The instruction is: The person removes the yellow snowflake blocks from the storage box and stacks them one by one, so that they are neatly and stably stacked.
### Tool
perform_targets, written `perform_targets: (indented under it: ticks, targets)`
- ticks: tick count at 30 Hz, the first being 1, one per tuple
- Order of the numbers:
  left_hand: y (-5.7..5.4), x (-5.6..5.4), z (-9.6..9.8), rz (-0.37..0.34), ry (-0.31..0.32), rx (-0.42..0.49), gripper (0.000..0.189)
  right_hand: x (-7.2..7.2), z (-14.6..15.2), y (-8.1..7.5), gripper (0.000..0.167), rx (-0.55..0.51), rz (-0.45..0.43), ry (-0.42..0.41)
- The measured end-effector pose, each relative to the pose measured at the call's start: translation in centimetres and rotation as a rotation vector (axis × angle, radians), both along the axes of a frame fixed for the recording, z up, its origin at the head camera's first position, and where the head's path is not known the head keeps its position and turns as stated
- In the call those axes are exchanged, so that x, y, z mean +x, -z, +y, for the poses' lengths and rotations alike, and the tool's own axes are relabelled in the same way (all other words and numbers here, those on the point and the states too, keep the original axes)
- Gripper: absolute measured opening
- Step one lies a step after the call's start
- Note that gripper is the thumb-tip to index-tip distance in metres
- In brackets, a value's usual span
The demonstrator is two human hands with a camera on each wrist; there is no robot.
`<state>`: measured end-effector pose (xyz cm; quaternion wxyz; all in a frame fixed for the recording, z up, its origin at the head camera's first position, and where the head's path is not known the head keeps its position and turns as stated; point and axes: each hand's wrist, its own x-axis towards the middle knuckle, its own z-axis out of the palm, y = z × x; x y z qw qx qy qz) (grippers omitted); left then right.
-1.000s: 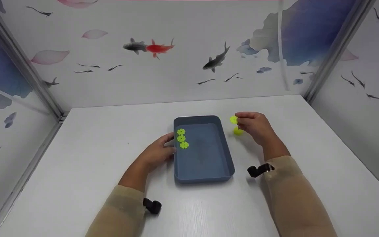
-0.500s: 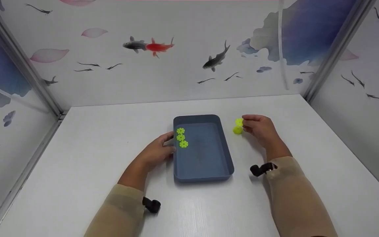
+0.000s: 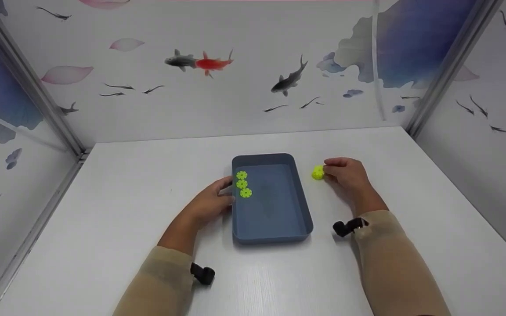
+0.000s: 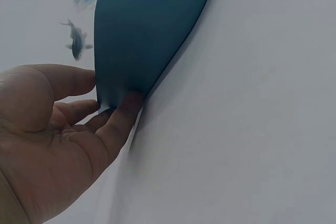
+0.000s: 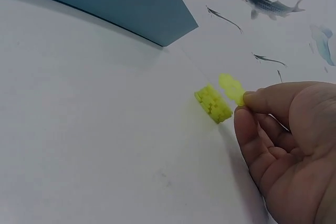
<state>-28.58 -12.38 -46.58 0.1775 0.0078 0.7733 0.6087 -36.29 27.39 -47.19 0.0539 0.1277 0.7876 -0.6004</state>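
Note:
A blue-grey tray (image 3: 275, 210) lies in the middle of the table; three yellow-green snowflake discs (image 3: 241, 184) form a column inside along its left wall. My left hand (image 3: 209, 202) rests against the tray's outer left side; the left wrist view has its fingertips touching the tray wall (image 4: 142, 35). To the right of the tray, my right hand (image 3: 347, 175) pinches one yellow snowflake disc (image 5: 230, 87) between thumb and finger. Beside and just under that disc stands a short stack of the same discs (image 5: 212, 104) on the table; whether they touch is unclear.
The white table (image 3: 147, 175) ends at a white back wall (image 3: 244, 101) printed with fish and petals. Side walls with metal posts (image 3: 437, 87) stand left and right. A black wrist camera (image 3: 203, 274) is strapped over each sleeve.
My right hand has moved a little right, then down, bringing its disc from above and left of the stack to right over it. The left hand and tray have not moved.

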Motion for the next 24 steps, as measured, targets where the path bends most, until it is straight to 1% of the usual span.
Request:
perform_targets:
  ticks: [7,12,15,22,24]
  targets:
    - [-0.01,0.06,0.07,-0.001,-0.013,-0.017,0.069,-0.08,-0.02,0.26,0.034,-0.018,-0.011,0.013]
    - [-0.06,0.09,0.12,-0.007,-0.011,-0.013,0.068,-0.06,0.02,0.38,0.034,-0.008,-0.016,0.015]
    - [-0.11,0.22,0.13,-0.008,-0.01,-0.005,0.067,-0.01,0.03,0.43,0.036,-0.013,-0.015,0.015]
    - [-0.17,0.28,0.1,0.001,-0.014,-0.021,0.067,-0.01,-0.03,0.57,0.038,-0.086,-0.003,0.037]
    - [-0.2,0.23,0.1,-0.002,-0.018,-0.03,0.068,-0.06,-0.01,0.49,0.038,-0.09,0.002,0.043]
